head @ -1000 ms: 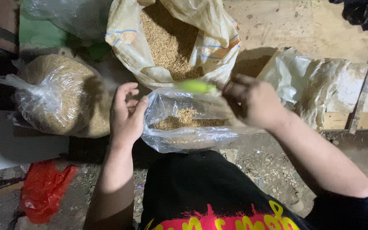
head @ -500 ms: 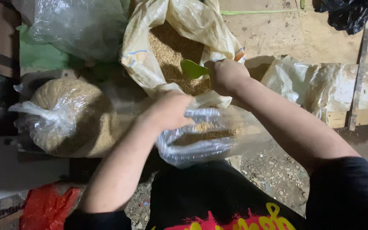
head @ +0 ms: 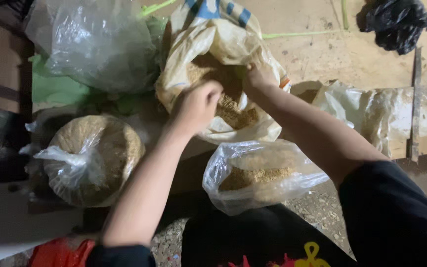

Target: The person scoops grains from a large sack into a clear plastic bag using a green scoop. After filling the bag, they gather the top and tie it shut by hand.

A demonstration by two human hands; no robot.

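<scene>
Grain (head: 235, 114) of a pale brown, husk-like kind filled the lower part of a woven cream sack (head: 208, 44) with blue stripes, which stood open at the centre of the head view on a worn wooden floor (head: 317, 54). Both hands were inside the sack's mouth. The left hand (head: 197, 105) was curled into a loose fist over the near rim of the sack, knuckles up; whether it gripped the sack cloth or anything else could not be told. The right hand (head: 259, 78) was closed at the far right edge of the opening, fingers turned down toward the grain; what it held could not be made out.

Just in front of the sack, nearer the person, sat a clear plastic bag (head: 263, 173) partly filled with the same grain, its mouth open and slack, touched by neither hand. To the left lay a tied clear bag of grain (head: 92, 158), full and rounded. Behind that was an empty-looking clear bag (head: 95, 44) over green sheeting (head: 55, 89). To the right lay crumpled plastic wrapping (head: 381, 113), and a black bag (head: 396, 22) lay at the top right corner.
</scene>
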